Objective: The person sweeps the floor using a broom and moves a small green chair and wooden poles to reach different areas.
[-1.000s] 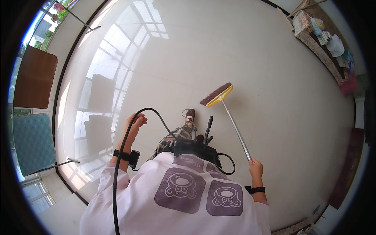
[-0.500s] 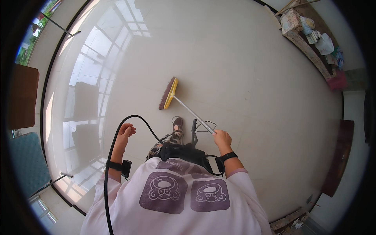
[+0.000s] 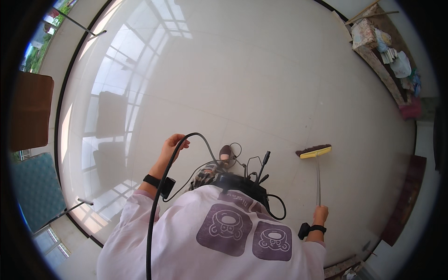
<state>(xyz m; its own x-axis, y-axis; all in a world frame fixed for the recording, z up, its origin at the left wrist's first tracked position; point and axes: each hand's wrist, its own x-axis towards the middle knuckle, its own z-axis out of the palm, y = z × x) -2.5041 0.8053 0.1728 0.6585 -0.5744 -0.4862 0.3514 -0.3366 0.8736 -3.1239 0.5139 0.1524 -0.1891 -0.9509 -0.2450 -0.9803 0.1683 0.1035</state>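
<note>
The right hand (image 3: pixel 320 215) grips a silver-poled broom (image 3: pixel 318 179) pointing straight ahead, its yellow, maroon-bristled head (image 3: pixel 318 152) crosswise on the glossy pale floor (image 3: pixel 261 79). Whether the loosely curled left hand (image 3: pixel 176 142) holds anything, I cannot tell. Lettering (image 3: pixel 235 199) shows on the pale pink shirt (image 3: pixel 182 238).

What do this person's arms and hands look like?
The left hand and right hand are ungloved. Both wear black wrist straps with small black boxes. Pale pink sleeves end short of the straps; a thick black cable passes before the left forearm.
</note>
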